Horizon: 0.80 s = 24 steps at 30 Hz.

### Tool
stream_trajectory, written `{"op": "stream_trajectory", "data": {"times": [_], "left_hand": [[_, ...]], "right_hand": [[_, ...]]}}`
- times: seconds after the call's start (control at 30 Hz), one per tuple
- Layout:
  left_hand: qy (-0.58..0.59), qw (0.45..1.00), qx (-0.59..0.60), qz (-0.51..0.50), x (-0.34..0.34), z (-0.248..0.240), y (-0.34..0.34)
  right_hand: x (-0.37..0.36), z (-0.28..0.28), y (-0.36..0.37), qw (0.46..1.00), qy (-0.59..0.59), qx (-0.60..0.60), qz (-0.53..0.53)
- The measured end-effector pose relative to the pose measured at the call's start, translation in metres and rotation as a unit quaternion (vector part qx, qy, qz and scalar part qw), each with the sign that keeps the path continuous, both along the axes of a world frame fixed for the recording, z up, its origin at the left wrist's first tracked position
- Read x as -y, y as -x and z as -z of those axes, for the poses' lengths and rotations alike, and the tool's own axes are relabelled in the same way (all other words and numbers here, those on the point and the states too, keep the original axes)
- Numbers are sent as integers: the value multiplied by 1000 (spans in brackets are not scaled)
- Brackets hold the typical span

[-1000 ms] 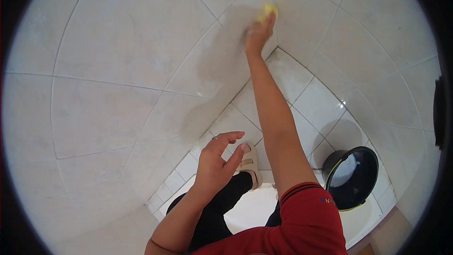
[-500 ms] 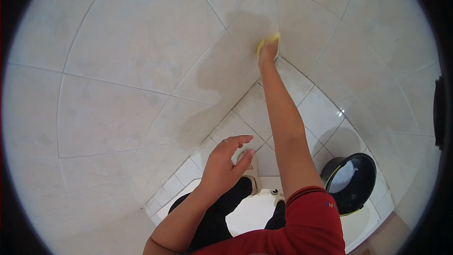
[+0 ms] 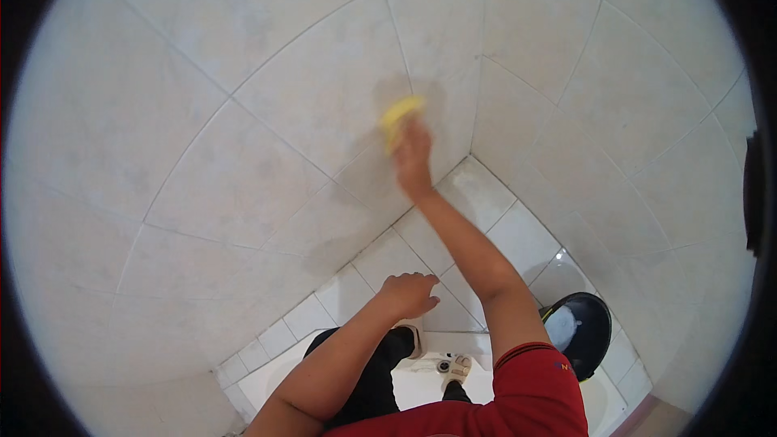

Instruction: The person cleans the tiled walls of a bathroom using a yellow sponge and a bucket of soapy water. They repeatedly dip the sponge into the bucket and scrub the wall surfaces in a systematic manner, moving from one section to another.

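Observation:
Against the left tiled wall [image 3: 267,81], close to the corner, my right hand [image 3: 414,152] is closed on a yellow sponge [image 3: 398,117]. Motion blurs both the sponge and the fingers, and the hand covers part of the sponge. My right arm stretches far forward from its red sleeve. Lower and nearer to me, my left hand [image 3: 407,295] hangs in the air with nothing in it. Its fingers are loosely bent, and the thumb stands apart from them.
At the right, a black bucket [image 3: 597,336] with whitish suds [image 3: 562,328] stands on the white-tiled ledge [image 3: 518,235]. The right wall [image 3: 583,137] meets the left one at the corner. My shoes [image 3: 459,368] are in a white basin below.
My right hand has brought the sponge out of the corner, leftward along the wall. My left hand has dropped slightly with its fingers more bent. The view has shifted.

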<state>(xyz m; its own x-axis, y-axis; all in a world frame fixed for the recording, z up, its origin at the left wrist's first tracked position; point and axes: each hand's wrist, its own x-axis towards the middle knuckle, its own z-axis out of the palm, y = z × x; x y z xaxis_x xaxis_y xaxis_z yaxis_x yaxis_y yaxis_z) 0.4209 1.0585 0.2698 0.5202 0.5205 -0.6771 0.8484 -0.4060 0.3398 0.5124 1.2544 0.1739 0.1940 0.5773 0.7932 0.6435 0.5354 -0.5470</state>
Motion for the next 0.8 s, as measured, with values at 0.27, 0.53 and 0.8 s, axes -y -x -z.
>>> {"op": "stream_trajectory", "data": {"times": [0.27, 0.53, 0.8], "left_hand": [[-1, 1000, -5, 9, 8, 8, -10], [6, 1000, -22, 12, 6, 15, -28], [-22, 997, 61, -33, 33, 13, -52]], "right_hand": [[-25, -198, 18, 987, -127, -53, 88], [15, -138, 44, 968, -126, 210, -49], [25, -282, 99, 970, -210, 118, 38]]}}
